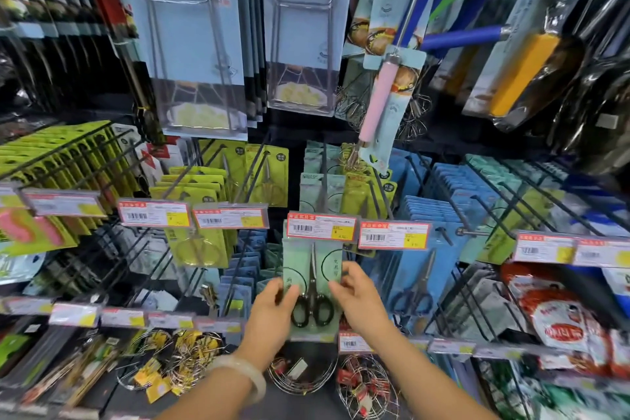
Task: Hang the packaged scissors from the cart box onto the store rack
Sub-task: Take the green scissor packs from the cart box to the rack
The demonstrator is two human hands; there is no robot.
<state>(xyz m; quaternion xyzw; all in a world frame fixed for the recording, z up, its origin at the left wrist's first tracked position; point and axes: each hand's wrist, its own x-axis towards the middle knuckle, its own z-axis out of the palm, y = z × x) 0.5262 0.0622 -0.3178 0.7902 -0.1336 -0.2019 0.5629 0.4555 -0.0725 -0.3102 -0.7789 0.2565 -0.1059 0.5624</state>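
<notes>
Below the glossy plastic price tag (321,227), the packaged scissors (312,286) show shiny metal blades, glossy black plastic handles and a matt pale-green card under clear plastic.

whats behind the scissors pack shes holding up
Behind the scissors pack, held by the left hand and right hand, blue packs show at its left edge. Whatever lies directly behind it, hook included, is covered.
</notes>
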